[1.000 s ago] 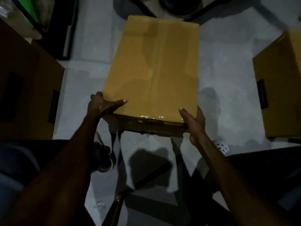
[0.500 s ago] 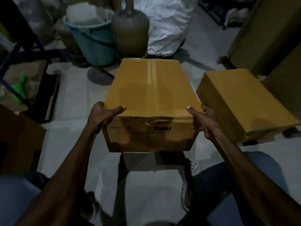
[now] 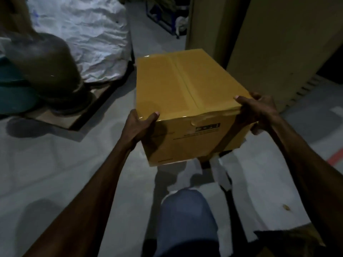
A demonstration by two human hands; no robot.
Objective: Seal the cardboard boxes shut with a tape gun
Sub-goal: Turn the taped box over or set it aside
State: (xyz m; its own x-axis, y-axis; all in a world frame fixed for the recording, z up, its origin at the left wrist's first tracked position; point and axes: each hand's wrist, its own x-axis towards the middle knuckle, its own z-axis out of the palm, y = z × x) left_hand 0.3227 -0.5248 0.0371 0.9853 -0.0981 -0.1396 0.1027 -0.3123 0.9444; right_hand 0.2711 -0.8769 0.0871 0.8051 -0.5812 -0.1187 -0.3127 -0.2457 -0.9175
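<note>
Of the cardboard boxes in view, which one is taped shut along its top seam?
The yellow box gripped between the left hand and right hand; the tall brown cartons behind it show no tape.

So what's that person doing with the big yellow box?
A person is carrying a cardboard box off the floor, with the left hand gripping its near left corner and the right hand gripping its near right corner. Clear tape already runs along the top seam, so this box looks sealed. No tape gun is in sight. Tall brown cartons stand just beyond it, and a white sack lies to the left.
</note>
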